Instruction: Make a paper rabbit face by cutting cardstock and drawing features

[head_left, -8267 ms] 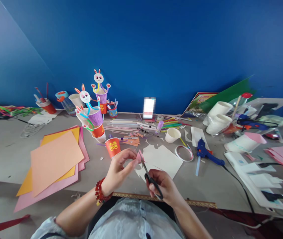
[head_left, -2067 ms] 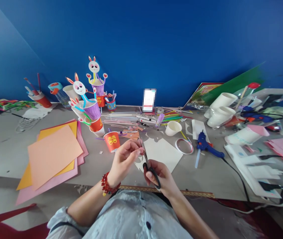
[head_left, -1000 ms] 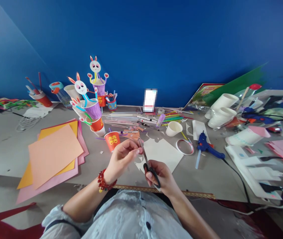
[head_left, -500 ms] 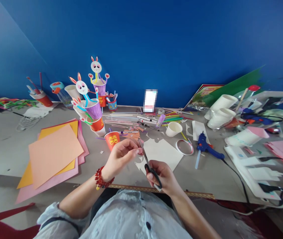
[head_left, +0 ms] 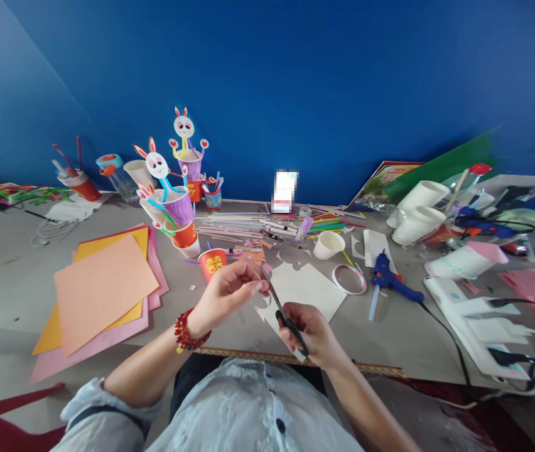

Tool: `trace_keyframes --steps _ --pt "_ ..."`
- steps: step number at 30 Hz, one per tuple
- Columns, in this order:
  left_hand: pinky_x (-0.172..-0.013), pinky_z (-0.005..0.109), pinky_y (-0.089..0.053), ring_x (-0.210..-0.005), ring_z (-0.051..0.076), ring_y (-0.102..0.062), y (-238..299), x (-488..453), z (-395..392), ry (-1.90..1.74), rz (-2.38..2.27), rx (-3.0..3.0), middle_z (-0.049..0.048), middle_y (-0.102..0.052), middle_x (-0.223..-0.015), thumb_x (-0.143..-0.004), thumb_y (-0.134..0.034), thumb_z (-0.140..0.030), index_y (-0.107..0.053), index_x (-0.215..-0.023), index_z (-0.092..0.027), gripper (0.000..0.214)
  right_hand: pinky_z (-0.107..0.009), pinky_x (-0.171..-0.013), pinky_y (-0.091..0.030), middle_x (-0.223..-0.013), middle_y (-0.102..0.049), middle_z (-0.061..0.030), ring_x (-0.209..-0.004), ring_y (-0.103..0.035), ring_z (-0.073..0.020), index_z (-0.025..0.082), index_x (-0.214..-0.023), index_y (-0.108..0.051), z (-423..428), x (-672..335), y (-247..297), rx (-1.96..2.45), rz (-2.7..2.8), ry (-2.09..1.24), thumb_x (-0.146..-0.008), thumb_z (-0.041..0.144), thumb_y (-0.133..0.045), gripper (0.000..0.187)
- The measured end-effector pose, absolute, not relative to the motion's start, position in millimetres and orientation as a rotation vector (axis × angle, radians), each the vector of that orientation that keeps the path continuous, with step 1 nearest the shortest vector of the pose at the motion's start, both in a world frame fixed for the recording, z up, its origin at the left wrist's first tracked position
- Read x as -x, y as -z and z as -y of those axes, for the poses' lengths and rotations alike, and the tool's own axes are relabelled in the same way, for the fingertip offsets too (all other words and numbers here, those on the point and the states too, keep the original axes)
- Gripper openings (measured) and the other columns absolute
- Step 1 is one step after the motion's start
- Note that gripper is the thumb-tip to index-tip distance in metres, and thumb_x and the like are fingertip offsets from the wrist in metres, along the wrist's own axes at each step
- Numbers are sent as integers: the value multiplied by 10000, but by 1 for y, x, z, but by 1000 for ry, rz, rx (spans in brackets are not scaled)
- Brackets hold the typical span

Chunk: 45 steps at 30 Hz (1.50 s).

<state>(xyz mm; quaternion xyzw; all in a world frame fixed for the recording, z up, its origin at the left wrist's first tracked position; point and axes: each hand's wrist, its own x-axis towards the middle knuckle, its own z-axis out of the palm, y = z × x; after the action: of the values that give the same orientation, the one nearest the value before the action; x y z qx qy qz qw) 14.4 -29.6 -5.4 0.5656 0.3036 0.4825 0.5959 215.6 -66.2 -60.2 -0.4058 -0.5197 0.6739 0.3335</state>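
My right hand (head_left: 309, 329) is closed round the black handles of a pair of scissors (head_left: 275, 300). The blades point up and to the left, beside the fingertips of my left hand (head_left: 232, 292). Thumb and fingers of that hand are pinched together at the blades; a small piece may be between them, but I cannot make it out. Under the scissors lies a white sheet of paper (head_left: 312, 285) with cut-out edges. A red paper cup (head_left: 212, 260) with gold characters stands just behind my left hand.
Stacked coloured paper (head_left: 102, 289) lies at the left, with rabbit figures on cups (head_left: 178, 207) behind it. To the right are a white cup (head_left: 329, 244), a tape roll (head_left: 348, 279), a blue glue gun (head_left: 390, 276) and a power strip (head_left: 475, 326) with cables. Straws and pens (head_left: 258, 223) lie at the back.
The scissors and my right hand have shifted very slightly. My left wrist and forearm have moved a little to the left; both hands keep their grip.
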Motion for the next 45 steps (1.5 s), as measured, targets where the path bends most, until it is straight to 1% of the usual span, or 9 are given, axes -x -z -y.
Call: trace_keyframes --steps 7,11,14,17,23,28,35,40,45 --pt "-727 296 -509 -801 176 -623 4 -13 29 -1098 -693 -1354 73 -651 -844 -901 -653 -314 -595 -801 -152 199 -192 -392 -277 -454 -457 74 -386 -342 -57 205 -609 -463 65 -214 60 1092 1321 -1743 -674 572 -795 500" --pt "-761 284 -494 -859 177 -608 6 -15 33 -1147 -729 -1310 79 -648 -906 -918 -632 -293 -610 -794 -152 189 -216 -444 -367 -532 -552 25 -449 -467 -94 182 -671 -553 64 -211 52 999 1266 -1693 -662 605 -796 488" --pt "-804 271 -474 -888 169 -587 12 -20 37 -1211 -778 -1279 63 -634 -911 -913 -641 -273 -640 -801 -159 160 -216 -455 -370 -613 -618 -11 -505 -512 -111 170 -756 -614 62 -204 45 978 1183 -1596 -688 531 -807 415" --pt "-809 256 -463 -885 160 -570 19 -28 42 -1296 -830 -1243 44 -607 -886 -896 -664 -255 -663 -786 -166 143 -213 -449 -358 -642 -644 -11 -510 -501 -108 173 -821 -646 58 -192 40 1003 1095 -1515 -716 424 -793 309" --pt "-632 248 -489 -713 130 -568 30 -40 52 -1368 -809 -1178 26 -559 -874 -896 -662 -277 -663 -810 -175 134 -198 -436 -337 -548 -603 25 -449 -451 -80 171 -745 -626 51 -177 37 1002 1057 -1419 -736 328 -768 211" --pt "-681 277 -507 -758 157 -592 30 -35 56 -1312 -771 -1265 46 -570 -885 -897 -657 -279 -658 -822 -159 142 -198 -448 -356 -511 -586 34 -447 -486 -88 171 -678 -593 48 -183 30 1004 1113 -1463 -691 281 -779 216" --pt "-691 257 -453 -739 144 -578 22 -23 46 -1046 -726 -1274 27 -591 -809 -907 -638 -303 -609 -844 -156 162 -197 -450 -358 -521 -589 30 -456 -503 -94 169 -664 -585 42 -195 27 976 1240 -1614 -672 274 -765 209" --pt "-716 264 -448 -758 150 -590 23 -23 45 -961 -697 -1308 34 -625 -795 -922 -615 -268 -601 -830 -156 146 -199 -428 -337 -525 -584 32 -436 -467 -85 176 -689 -591 42 -194 28 963 1176 -1574 -709 286 -726 176" --pt "-718 270 -453 -763 149 -589 24 -29 49 -1058 -726 -1298 31 -613 -790 -906 -646 -261 -613 -805 -153 152 -195 -402 -287 -548 -592 25 -421 -410 -68 171 -729 -620 45 -197 31 938 1125 -1550 -753 299 -696 150"
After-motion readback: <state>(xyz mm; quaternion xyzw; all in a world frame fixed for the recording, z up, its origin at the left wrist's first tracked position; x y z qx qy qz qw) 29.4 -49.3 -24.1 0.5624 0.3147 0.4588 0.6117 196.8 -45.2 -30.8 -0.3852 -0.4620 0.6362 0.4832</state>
